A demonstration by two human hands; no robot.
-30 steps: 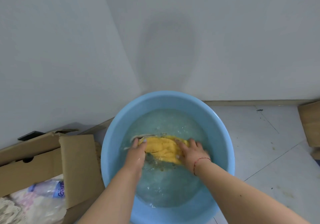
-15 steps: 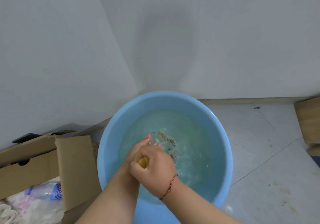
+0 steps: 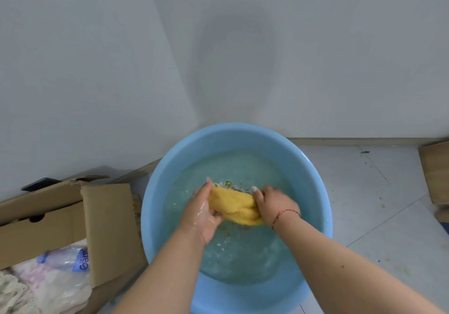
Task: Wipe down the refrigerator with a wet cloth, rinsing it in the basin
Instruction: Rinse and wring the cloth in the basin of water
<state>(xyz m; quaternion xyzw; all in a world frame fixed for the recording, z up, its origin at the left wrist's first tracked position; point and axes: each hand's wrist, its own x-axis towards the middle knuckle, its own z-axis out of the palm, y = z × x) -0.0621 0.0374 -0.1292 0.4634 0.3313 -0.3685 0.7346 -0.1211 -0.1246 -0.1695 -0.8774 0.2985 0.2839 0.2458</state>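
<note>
Bunched, sodden yellow cloth [image 3: 234, 205]

The basin [image 3: 315, 175] stands on the floor [image 3: 379, 216] in the far corner where two walls meet. Left of it lies an open cardboard box [image 3: 60, 214] holding a plastic bottle [image 3: 65, 261]. Another box [image 3: 436, 171] sits at the right edge. In the basin's water, both hands grip the cloth [image 3: 234, 205] between them, left hand [image 3: 204, 213] left, right hand [image 3: 274, 204] right.
</note>
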